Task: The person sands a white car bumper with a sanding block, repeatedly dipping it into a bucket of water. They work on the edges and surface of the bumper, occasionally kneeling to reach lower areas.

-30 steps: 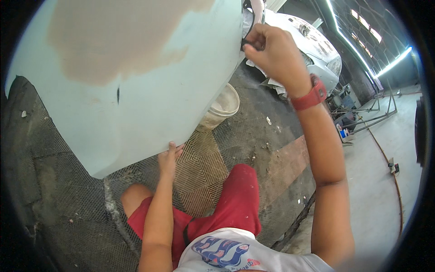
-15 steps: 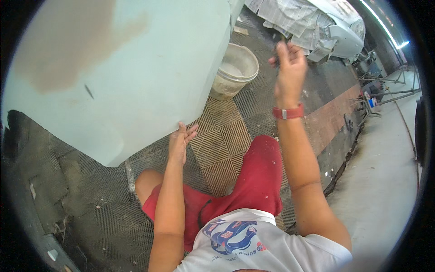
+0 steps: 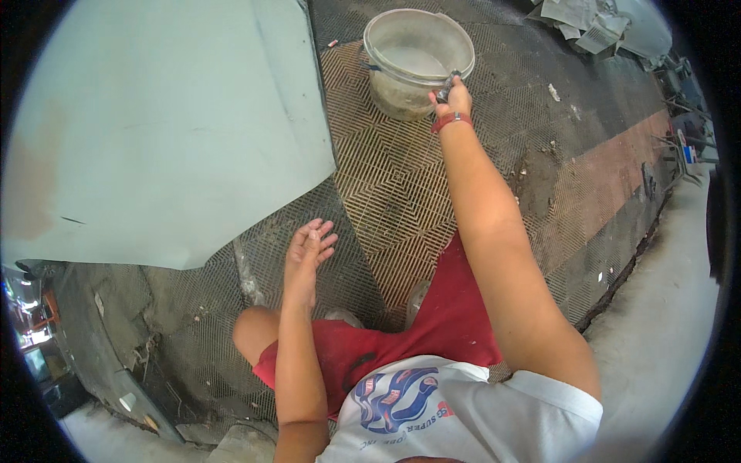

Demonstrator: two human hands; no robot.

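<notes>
My right hand (image 3: 454, 99) is at the near right rim of a whitish plastic bucket (image 3: 401, 89), closed on a small dark, shiny piece (image 3: 445, 90) too small to name. Pale, cloudy liquid (image 3: 413, 60) lies in the bottom of the bucket. Lower down, my left hand (image 3: 307, 251) hovers with its fingers spread and slightly bent, holding nothing. It is close to the lower edge of a large pale green panel (image 3: 193, 131) but apart from it. The panel bears a brownish patch (image 3: 35, 181) and a short dark mark (image 3: 73, 221).
Ribbed mats (image 3: 386, 197) cover the floor, with scattered debris. At the far right, a white car part (image 3: 644, 31) stands beside crumpled newspaper (image 3: 594, 27). A pale wall or ledge (image 3: 656, 309) runs along the right side. My red-clad knees are folded below my arms.
My right hand has moved left and down onto the bucket's rim. My left hand has come off the panel's edge. The view has swung right, bringing the bucket farther into view.
</notes>
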